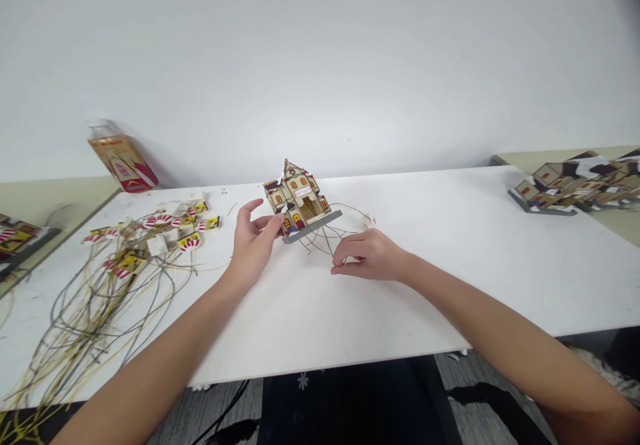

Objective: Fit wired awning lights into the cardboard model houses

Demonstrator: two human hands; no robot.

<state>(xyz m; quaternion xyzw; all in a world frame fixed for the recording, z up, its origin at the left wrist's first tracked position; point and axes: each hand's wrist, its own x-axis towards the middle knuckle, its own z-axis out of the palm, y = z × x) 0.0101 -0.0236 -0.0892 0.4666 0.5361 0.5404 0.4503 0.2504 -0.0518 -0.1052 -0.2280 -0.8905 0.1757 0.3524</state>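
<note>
My left hand grips a small model house by its left side, thumb near the front wall. The house is tilted, its grey base raised off the table on the right. Thin dark wires hang out from under the base. My right hand pinches the end of one wire, fingertips pressed together below the base. Another wire curves from the house toward a small white and red piece just behind my right hand.
At left lies a pile of small red-and-white awning pieces with long tangled wires. A bottle leans against the wall. More model houses stand at the right and at the far left edge. The white table ends near my lap.
</note>
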